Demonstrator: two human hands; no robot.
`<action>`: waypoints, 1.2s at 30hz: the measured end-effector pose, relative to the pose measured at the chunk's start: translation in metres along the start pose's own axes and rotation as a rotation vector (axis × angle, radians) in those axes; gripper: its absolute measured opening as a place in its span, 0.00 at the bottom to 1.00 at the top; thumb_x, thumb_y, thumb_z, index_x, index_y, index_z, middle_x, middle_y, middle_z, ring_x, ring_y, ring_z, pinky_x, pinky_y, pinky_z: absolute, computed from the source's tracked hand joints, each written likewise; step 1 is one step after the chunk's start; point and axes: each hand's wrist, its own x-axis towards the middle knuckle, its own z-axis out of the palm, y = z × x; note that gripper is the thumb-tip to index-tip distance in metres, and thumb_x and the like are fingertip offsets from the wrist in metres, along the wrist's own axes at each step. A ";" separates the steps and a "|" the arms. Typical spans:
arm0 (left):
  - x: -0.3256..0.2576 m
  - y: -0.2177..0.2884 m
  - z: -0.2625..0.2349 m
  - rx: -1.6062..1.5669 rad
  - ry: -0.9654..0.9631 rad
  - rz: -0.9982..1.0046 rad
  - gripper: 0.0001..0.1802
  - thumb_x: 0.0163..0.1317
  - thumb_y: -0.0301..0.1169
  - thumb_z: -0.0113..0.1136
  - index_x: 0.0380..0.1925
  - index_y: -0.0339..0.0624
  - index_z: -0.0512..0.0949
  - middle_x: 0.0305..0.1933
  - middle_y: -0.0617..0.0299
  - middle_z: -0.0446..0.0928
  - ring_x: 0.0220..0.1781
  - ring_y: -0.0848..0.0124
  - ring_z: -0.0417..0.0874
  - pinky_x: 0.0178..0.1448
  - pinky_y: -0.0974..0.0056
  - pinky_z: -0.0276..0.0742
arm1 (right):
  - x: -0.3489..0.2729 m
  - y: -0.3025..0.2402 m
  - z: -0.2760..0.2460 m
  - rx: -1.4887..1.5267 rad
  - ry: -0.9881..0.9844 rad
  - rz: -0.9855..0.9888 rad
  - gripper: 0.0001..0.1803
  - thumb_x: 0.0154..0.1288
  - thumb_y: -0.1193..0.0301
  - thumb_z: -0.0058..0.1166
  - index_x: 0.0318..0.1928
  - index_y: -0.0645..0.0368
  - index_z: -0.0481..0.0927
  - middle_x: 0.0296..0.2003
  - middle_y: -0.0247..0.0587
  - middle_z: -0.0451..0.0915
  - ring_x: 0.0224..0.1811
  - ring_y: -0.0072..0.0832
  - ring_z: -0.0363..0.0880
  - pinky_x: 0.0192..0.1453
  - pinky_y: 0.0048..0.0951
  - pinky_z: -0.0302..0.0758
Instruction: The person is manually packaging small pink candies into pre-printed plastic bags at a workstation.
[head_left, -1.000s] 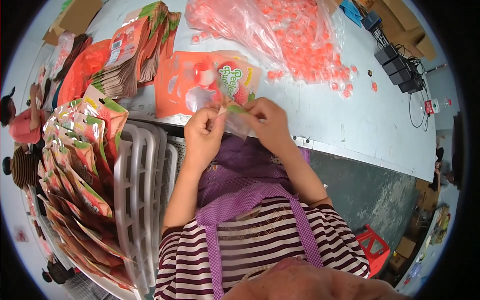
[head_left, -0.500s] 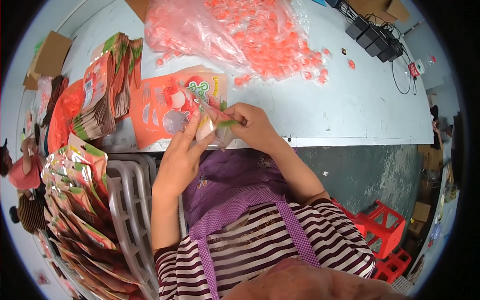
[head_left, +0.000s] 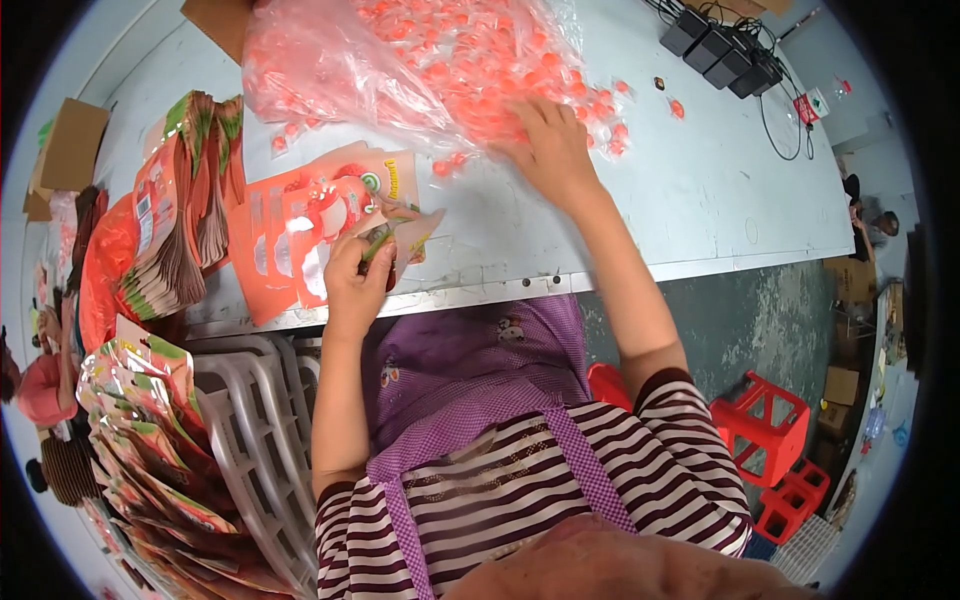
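My left hand point(head_left: 360, 275) is closed on a printed plastic pouch point(head_left: 425, 232) at the table's near edge. The pouch's mouth gapes toward the right. Beneath it, several flat orange-red pouches point(head_left: 272, 240) lie fanned out on the table. Farther off, my right hand point(head_left: 552, 155) rests at the near edge of a heap of small wrapped orange-red pieces point(head_left: 475, 65), its fingers spread and pointing away from me. Whether the fingertips touch a piece is unclear. A large clear plastic bag point(head_left: 340, 75) lies beside the heap, on its left.
Bundles of pouches point(head_left: 165, 215) stand on the table at left. Bulging pouches point(head_left: 150, 430) pile up below, beside a grey plastic frame point(head_left: 245, 400). Black power adapters point(head_left: 712, 45) sit far right. Red stools point(head_left: 765, 430) stand on the floor. Another person point(head_left: 50, 380) is at far left.
My right hand has left the pouch and reached away to the heap of wrapped pieces. The left hand keeps the pouch, whose mouth is now spread wider. The whole view has shifted slightly.
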 end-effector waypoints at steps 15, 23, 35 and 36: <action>0.000 0.004 -0.003 -0.002 -0.078 -0.023 0.09 0.50 0.25 0.64 0.22 0.34 0.73 0.48 0.47 0.76 0.43 0.56 0.74 0.47 0.60 0.70 | -0.064 0.027 -0.026 -0.017 -0.180 -0.102 0.14 0.57 0.64 0.56 0.45 0.48 0.78 0.55 0.36 0.72 0.62 0.38 0.61 0.65 0.44 0.50; 0.002 0.005 -0.001 0.004 -0.046 -0.016 0.08 0.51 0.25 0.64 0.23 0.34 0.74 0.39 0.50 0.77 0.40 0.59 0.75 0.43 0.61 0.70 | -0.090 0.022 -0.040 0.188 -0.171 -0.002 0.18 0.56 0.68 0.55 0.49 0.50 0.77 0.58 0.37 0.71 0.66 0.41 0.57 0.69 0.42 0.47; -0.004 0.006 -0.005 0.019 -0.042 -0.074 0.11 0.56 0.28 0.63 0.25 0.34 0.70 0.28 0.59 0.69 0.31 0.70 0.68 0.39 0.69 0.67 | -0.097 0.002 -0.036 -0.378 -0.114 0.024 0.26 0.54 0.67 0.57 0.56 0.48 0.73 0.62 0.39 0.65 0.65 0.40 0.57 0.68 0.45 0.47; -0.003 0.005 -0.005 -0.003 -0.012 -0.082 0.12 0.54 0.28 0.64 0.24 0.34 0.70 0.27 0.58 0.69 0.30 0.68 0.69 0.37 0.68 0.67 | -0.095 -0.006 -0.039 -0.287 -0.083 0.044 0.26 0.52 0.68 0.59 0.55 0.50 0.73 0.60 0.39 0.67 0.62 0.40 0.61 0.64 0.45 0.52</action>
